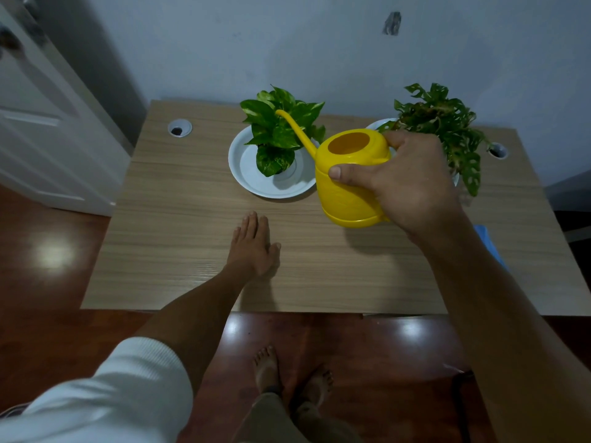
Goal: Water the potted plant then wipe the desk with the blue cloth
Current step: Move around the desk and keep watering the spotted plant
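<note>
Watering under way, wiping not yet begun.
I see the potted plant (280, 132) in its white saucer (252, 174) at the far middle of the tabletop (179, 225), the yellow watering can (348, 183) spout among its leaves. My right hand (406, 183) has its grip wrapped around the can; my left hand (256, 247) lies flat, fingers spread. No water stream is visible. The blue cloth (489, 247) waits at the right edge.

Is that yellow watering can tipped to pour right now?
Only slightly: the watering can leans spout-first toward the left plant; no water visible.
</note>
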Motion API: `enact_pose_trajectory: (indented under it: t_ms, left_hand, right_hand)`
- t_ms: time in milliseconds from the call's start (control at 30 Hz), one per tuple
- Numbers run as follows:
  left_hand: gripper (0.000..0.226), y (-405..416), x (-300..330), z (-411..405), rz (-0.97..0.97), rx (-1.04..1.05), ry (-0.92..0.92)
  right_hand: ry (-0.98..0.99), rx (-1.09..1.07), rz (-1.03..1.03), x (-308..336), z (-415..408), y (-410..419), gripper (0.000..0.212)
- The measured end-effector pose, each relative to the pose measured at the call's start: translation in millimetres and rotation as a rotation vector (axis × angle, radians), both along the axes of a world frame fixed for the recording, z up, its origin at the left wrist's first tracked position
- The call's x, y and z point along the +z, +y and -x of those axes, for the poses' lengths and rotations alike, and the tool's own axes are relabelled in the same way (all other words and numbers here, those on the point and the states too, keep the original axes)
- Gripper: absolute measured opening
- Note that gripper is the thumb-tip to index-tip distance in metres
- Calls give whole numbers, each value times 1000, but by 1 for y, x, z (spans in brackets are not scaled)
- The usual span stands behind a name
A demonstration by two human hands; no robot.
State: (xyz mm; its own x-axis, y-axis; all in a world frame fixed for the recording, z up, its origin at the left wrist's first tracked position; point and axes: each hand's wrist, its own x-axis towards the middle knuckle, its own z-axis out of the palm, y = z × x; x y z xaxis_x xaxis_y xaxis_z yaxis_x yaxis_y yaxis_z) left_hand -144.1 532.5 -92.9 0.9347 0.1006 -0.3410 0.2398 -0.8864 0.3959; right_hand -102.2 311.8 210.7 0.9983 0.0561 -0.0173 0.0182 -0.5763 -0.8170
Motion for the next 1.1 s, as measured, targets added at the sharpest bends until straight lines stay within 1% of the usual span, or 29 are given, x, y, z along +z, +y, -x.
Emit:
enact_pose_trajectory:
  t_ms: [100,200,400,433,600,800,933,1033,1100]
  left_hand:
    - [81,-1,0,0,5,2,-1]
    - [82,-1,0,0,8,5,-3]
    - [82,1,0,1,14,3,-6]
    - [82,1,0,0,13,2,-5]
    - [82,2,-1,1,7,-3,3]
    - [82,1,-1,1,13,2,8]
    - [82,2,-1,1,15,5,2]
    - [82,1,-1,1,23,4,-5]
    - [81,0,-1,1,27,5,-7]
  right_hand:
    - [7,-15,5,1,-1,-1,53]
    - [1,-24,7,3,-3,-1,53]
    - [-17,-53,8,7,-5,0,42]
    - [-15,-60,8,7,-6,0,43]
    - [11,-84,33,6,-8,-2,64]
    - [23,-85,32,6,-5,-1,66]
    - [17,-84,34,5,-4,2,62]
    - [13,-72,25,4,-3,4,50]
    - [13,-52,18,3,-2,6,49]
